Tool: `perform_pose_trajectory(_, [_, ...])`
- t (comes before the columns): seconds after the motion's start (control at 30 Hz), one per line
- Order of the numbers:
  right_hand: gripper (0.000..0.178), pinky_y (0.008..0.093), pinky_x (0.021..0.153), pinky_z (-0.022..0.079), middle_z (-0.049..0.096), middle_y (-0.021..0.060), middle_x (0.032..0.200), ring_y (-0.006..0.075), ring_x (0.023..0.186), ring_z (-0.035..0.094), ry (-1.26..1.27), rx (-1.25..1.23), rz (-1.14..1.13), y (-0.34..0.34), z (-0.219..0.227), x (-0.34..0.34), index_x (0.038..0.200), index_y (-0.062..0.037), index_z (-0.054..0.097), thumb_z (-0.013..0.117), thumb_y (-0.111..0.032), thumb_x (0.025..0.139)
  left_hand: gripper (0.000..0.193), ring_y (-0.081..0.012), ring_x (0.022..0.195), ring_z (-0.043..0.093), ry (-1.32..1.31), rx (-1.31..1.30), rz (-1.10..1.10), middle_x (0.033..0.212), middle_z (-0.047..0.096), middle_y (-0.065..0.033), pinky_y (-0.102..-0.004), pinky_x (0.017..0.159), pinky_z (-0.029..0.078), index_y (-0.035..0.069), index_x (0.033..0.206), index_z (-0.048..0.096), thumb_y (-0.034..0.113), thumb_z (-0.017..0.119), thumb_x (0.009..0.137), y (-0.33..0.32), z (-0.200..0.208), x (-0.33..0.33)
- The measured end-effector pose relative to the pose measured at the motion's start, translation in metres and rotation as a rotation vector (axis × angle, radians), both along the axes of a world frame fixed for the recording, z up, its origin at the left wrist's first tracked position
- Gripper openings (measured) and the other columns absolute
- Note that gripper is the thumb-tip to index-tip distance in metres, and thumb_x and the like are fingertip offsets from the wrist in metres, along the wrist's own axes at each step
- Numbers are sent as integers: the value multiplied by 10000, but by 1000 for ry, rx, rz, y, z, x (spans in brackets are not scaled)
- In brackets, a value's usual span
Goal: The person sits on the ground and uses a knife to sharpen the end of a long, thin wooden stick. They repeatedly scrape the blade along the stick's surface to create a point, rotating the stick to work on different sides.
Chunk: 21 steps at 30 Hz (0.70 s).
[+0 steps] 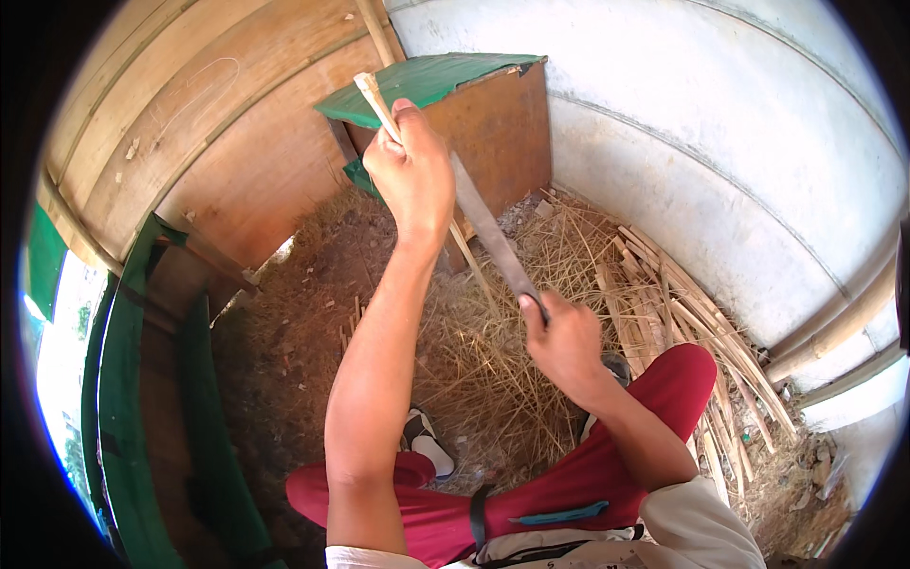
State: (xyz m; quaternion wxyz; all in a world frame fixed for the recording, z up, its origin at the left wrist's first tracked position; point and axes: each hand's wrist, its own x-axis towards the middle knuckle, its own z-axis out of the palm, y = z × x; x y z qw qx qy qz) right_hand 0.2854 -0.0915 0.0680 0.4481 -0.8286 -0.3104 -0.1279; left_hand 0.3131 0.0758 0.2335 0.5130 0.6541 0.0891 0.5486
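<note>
My left hand [412, 175] is raised in front of me, its fingers wrapped round a thin pale bamboo strip [373, 92]. One end of the strip sticks out above the fist; its lower part slants down behind my wrist. Lower and to the right, my right hand [566, 339] grips the dark handle of a long machete [495, 237]. Its grey blade slants up and left to just beside my left hand. I cannot tell whether the blade touches the strip.
Thin shavings [517, 370] cover the ground between my feet. Split bamboo strips [654, 299] lie piled at the right along the white wall [664, 85]. Ahead stands a wooden box [507, 133] with a green cover [427, 81]. Green sheeting [128, 408] runs along the left.
</note>
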Motion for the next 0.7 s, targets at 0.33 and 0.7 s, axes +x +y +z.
perform_pose_trajectory(0.33, [273, 387, 377, 384, 563, 140, 515, 273, 369, 528, -58, 57, -36, 44, -39, 2, 728, -7, 581, 642, -165, 942, 445, -88, 524, 320, -32, 7, 36, 521, 343, -6, -339, 486, 294, 39, 621, 324, 234, 449, 1001, 2, -3, 4])
perform_pose_trajectory(0.7, [262, 410, 390, 386, 577, 150, 525, 300, 392, 557, -34, 65, -33, 55, -36, -7, 741, 1, 586, 648, -160, 938, 425, -98, 518, 336, -50, 30, 202, 510, 372, -35, -354, 482, 307, 17, 617, 367, 199, 461, 990, 5, -1, -3])
